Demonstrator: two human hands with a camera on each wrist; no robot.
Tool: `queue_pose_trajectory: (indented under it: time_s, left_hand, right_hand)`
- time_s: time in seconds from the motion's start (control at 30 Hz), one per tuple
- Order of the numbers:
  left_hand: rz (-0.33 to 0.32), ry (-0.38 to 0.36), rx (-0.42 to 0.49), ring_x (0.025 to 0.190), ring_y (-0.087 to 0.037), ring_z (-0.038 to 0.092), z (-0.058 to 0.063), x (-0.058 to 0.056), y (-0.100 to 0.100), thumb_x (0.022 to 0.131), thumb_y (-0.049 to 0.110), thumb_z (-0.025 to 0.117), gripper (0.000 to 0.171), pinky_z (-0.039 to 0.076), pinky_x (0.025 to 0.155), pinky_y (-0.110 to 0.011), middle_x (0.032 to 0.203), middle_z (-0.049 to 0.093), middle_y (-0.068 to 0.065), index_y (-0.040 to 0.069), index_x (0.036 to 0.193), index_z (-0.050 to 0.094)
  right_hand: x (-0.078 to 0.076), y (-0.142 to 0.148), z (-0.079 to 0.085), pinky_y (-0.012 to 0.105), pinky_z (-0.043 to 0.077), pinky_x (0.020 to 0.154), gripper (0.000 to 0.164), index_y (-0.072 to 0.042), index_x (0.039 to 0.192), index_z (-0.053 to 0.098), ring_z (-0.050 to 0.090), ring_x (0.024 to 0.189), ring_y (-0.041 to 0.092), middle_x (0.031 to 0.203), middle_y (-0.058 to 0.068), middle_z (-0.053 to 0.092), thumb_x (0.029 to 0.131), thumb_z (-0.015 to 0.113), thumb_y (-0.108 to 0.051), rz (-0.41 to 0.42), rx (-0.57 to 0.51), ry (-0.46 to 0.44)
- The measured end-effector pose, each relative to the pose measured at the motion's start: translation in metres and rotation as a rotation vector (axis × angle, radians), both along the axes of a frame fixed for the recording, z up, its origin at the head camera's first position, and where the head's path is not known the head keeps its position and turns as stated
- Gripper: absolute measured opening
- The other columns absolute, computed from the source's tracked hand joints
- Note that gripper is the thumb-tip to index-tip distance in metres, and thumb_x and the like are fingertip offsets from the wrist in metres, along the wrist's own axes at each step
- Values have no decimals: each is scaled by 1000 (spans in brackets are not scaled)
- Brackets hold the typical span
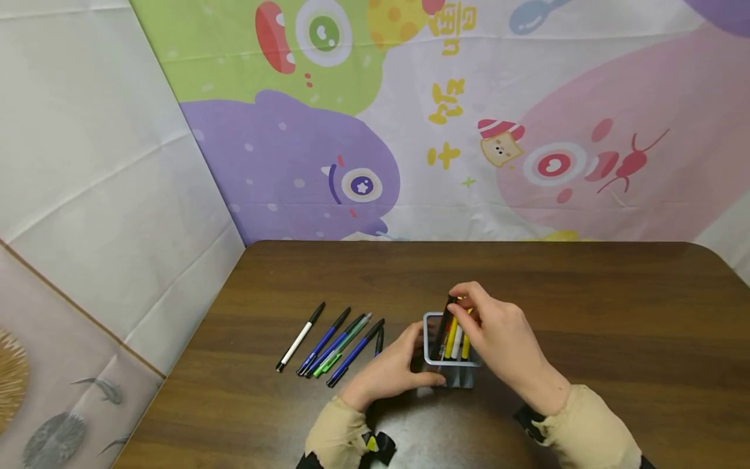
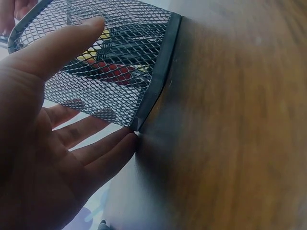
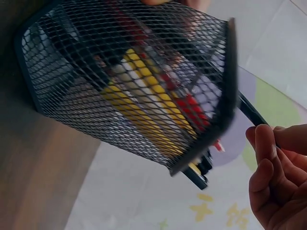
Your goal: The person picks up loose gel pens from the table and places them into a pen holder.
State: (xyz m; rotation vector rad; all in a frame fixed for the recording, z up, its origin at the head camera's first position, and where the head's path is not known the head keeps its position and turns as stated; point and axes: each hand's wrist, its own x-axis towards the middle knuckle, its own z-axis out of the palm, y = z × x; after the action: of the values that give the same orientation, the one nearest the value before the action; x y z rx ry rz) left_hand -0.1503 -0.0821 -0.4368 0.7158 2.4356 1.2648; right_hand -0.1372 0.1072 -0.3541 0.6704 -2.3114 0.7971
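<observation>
Square grey wire-mesh pen holder (image 1: 448, 361) at lower centre of dark wooden table (image 1: 586, 312), packed with yellow, red, white pens. Left hand (image 1: 389, 371) flat against holder's side, fingers straight, spread. Right hand (image 1: 498, 332) pinching black pen (image 1: 443, 324) at holder's rim. Loose row of blue, green, white pens (image 1: 334, 345) lower left of holder.

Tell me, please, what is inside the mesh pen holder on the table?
Inside the mesh pen holder stand yellow pens, a white one and a red one. The right hand pinches a black pen there. The hands and mesh hide the exact number.
</observation>
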Motion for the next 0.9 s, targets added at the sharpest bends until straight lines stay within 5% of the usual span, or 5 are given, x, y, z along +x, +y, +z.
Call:
queue_pose_trajectory:
  time_s: [0.2,0.57,0.9]
  left_hand:
    - [-4,9,-2,112,-11,50,1,1,0,77,39,71,81,42,90,-28,125,45,-3,19,140,23]
    - [-13,0,8,110,-11,51,-1,0,0,77,38,71,81,43,89,-26,125,44,-4,19,139,23]
    - [-8,0,13,113,-12,50,-2,-1,0,77,37,71,81,42,92,-27,125,45,-3,21,139,22]
  right_hand:
    - [-6,-4,-6,19,42,46,19,-10,95,58,58,55,6,76,1,68,80,69,-10,12,55,-32]
    - [-16,-8,-18,24,45,49,17,-8,92,66,52,56,7,85,2,54,77,73,-13,-34,118,62]
    - [-15,-7,-22,21,37,43,25,-7,106,67,42,48,7,83,3,47,81,66,-7,-87,159,-11]
